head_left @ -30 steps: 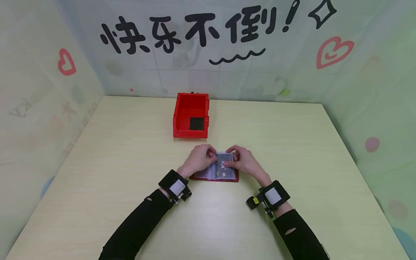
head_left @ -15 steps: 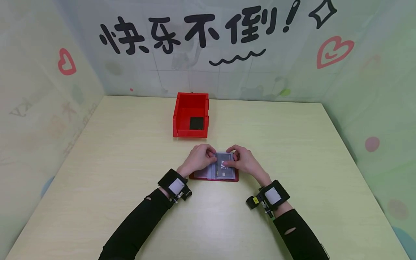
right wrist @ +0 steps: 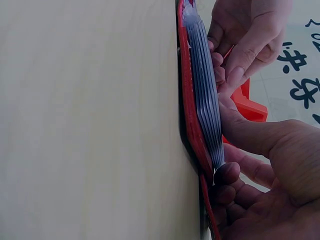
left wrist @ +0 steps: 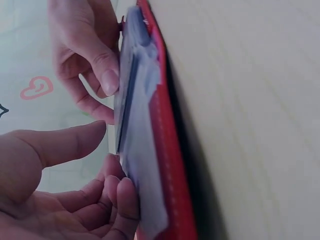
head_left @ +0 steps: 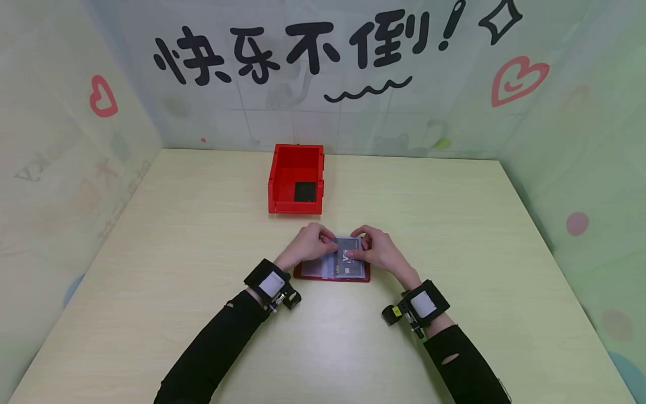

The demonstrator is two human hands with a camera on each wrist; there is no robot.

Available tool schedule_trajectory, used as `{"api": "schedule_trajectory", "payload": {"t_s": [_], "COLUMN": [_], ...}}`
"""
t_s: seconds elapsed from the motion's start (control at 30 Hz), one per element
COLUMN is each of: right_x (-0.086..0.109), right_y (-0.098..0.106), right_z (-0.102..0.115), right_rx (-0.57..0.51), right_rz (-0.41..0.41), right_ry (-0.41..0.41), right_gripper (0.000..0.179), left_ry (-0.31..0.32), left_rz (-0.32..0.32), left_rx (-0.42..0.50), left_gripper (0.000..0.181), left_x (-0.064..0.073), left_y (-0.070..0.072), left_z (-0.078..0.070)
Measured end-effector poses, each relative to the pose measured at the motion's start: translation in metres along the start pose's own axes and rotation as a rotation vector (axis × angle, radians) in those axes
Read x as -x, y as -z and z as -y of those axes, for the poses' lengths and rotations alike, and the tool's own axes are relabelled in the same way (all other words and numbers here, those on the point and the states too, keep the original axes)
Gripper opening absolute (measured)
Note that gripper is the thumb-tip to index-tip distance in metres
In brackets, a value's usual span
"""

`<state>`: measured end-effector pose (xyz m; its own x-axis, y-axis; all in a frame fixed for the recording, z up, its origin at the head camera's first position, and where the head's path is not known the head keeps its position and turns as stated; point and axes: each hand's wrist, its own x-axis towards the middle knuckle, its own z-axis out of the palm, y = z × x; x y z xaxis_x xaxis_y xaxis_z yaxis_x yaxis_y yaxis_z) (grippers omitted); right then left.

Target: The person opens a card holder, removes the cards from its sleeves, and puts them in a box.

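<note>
Left grip [head_left: 310, 246]: thumb and fingers apart — fingertips at the sleeves [right wrist: 205, 85]
Right grip [head_left: 378, 249]: pinching the sleeves
Wallet [head_left: 328, 269]: on the counter [head_left: 202, 235], between both grips
Bin [head_left: 295, 208]: beyond them

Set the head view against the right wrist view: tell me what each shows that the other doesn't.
Only the head view: the dark square lying in the bin, the printed face of the dark card, the black sleeves and the wrist devices.

Only the right wrist view: the stacked page edges, seen side-on.

Both: the left hand, right hand, red card holder, table and red bin, though the right wrist view catches just part of the bin.
</note>
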<state>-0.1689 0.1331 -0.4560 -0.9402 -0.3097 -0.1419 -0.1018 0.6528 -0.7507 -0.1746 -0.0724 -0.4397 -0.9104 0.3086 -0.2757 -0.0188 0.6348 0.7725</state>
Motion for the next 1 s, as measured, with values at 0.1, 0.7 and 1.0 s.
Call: {"api": "schedule_trajectory", "payload": {"t_s": [0.1, 0.7, 1.0], "right_x": [0.0003, 0.0014, 0.0007], "right_y": [-0.0002, -0.0027, 0.0], "right_z": [-0.0009, -0.0016, -0.0009], "right_rx": [0.001, 0.01, 0.035], "right_rz": [0.0, -0.015, 0.01], "right_ry": [0.001, 0.02, 0.028], "right_gripper": [0.048, 0.046, 0.046], "left_ry": [0.047, 0.082, 0.056], "left_rz": [0.032, 0.077, 0.032], "left_rx": [0.035, -0.104, -0.116], "left_gripper": [0.037, 0.028, 0.025], "left_x": [0.0001, -0.0019, -0.0001], "left_y": [0.0012, -0.0005, -0.0031], "left_z": [-0.0027, -0.0102, -0.0065]}}
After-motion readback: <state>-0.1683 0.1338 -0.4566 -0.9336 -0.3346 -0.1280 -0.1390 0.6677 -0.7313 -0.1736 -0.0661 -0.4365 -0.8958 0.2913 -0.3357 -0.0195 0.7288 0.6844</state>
